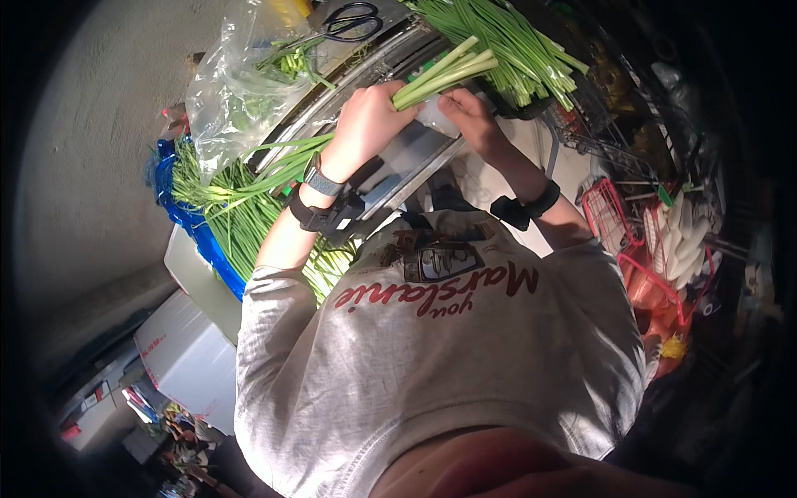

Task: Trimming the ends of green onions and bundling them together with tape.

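My left hand is closed round a bunch of green leafy stalks, probably garlic chives or scallions. The pale cut ends point to the upper right, and long leaves trail back past my left wrist. My right hand is just beside the bunch, fingers bent, at a whitish translucent object; whether it grips this is unclear. Under both hands lies a metal-edged work surface. A large heap of similar greens fills the space left of my left forearm. Another pile of green stalks lies beyond my right hand.
Black-handled scissors lie at the top, near a clear plastic bag with green scraps. Blue plastic sheeting edges the left heap. On the right are a red basket and pale long vegetables. A wall bounds the left.
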Demonstrator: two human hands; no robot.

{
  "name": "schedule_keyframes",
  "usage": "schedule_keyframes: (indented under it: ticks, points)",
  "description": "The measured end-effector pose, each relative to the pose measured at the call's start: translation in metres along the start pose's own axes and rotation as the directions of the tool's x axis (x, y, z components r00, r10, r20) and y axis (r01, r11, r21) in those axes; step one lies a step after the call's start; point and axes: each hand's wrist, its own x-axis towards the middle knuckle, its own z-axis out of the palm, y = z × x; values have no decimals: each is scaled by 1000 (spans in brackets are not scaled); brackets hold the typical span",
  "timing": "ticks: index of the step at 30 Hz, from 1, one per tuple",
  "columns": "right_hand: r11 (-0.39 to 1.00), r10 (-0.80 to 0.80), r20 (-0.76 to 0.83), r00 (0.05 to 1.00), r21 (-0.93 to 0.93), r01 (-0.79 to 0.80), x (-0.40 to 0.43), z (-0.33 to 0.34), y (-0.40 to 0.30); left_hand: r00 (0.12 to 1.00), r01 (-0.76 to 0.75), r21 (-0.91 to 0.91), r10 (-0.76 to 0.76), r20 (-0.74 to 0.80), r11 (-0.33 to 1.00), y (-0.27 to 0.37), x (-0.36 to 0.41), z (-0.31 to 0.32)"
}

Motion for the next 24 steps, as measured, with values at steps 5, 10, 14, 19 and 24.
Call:
schedule_keyframes:
  ticks: [5, 10, 14, 19, 24]
  points:
    - [989, -61, 41, 997, -133, 66, -32, -4, -2, 991, -36, 3, 36, 131, 999, -2, -9, 10]
    - [977, 136, 58, 989, 160, -144, -52, -10, 5, 978, -96, 10, 92, 187, 995, 8, -11, 19]
    - [886, 117, 208, 971, 420, -197, -57, -21, 10, 962, -55, -121, 85, 261, 991, 8, -8, 28]
    - [837, 68, 253, 965, 513, -193, -50, -37, 20, 971, -18, -224, 71, 229, 974, 11, -2, 30]
    - [798, 261, 124, 957, 530, -287, -35, -38, 16, 995, -44, -323, 72, 74, 945, -4, 0, 37]
